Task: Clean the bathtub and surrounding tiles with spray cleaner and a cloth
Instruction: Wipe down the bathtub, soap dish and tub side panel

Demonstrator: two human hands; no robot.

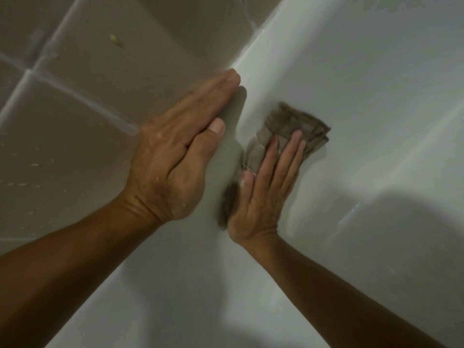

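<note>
Centre frame: right hand [263,194] flat, fingers straight, pressing brown cloth [293,124] on the white bathtub [364,84] wall; cloth shows beyond the fingertips. Left hand [175,156] open, flat where tiles [75,136] meet tub, holding nothing.

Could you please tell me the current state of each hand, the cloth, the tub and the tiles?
Left hand: flat, fingers straight, resting on the tub edge.
Right hand: fingers straight, pressing the cloth.
Folded brown cloth: crumpled against the tub's inner wall.
White glossy bathtub: shiny.
Beige wall tiles: speckled with small spots.
</note>
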